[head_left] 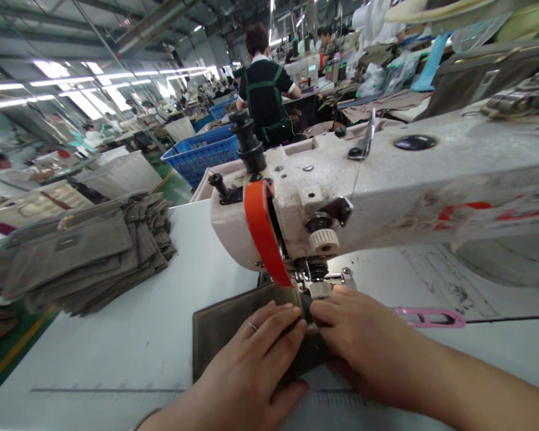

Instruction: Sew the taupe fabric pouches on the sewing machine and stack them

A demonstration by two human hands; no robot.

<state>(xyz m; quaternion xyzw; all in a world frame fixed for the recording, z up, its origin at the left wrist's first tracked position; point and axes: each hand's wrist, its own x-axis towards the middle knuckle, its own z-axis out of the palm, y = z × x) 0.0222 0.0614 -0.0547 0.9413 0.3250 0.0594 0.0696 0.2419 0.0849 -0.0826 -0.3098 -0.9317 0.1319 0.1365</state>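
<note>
A dark olive-brown fabric panel [218, 329] lies on the white table beneath the head of a sewing machine [377, 209]. My left hand [256, 356], with a ring on one finger, rests on the panel, its fingers stretched toward the needle area. To its right, my right hand [363, 338] has its fingers curled on the panel's right part, close to the presser foot. The grip of those fingertips is partly hidden. An orange guard strip [265, 233] on the machine's head blocks part of the needle from sight.
A stack of similar fabric pieces [90, 251] lies at the table's left edge. Right of my right hand is a pink plastic tool [431, 318]. A ruler scale [108, 392] runs along the front. Beyond stand a blue basket [202, 152] and a person [265, 90] with their back to me.
</note>
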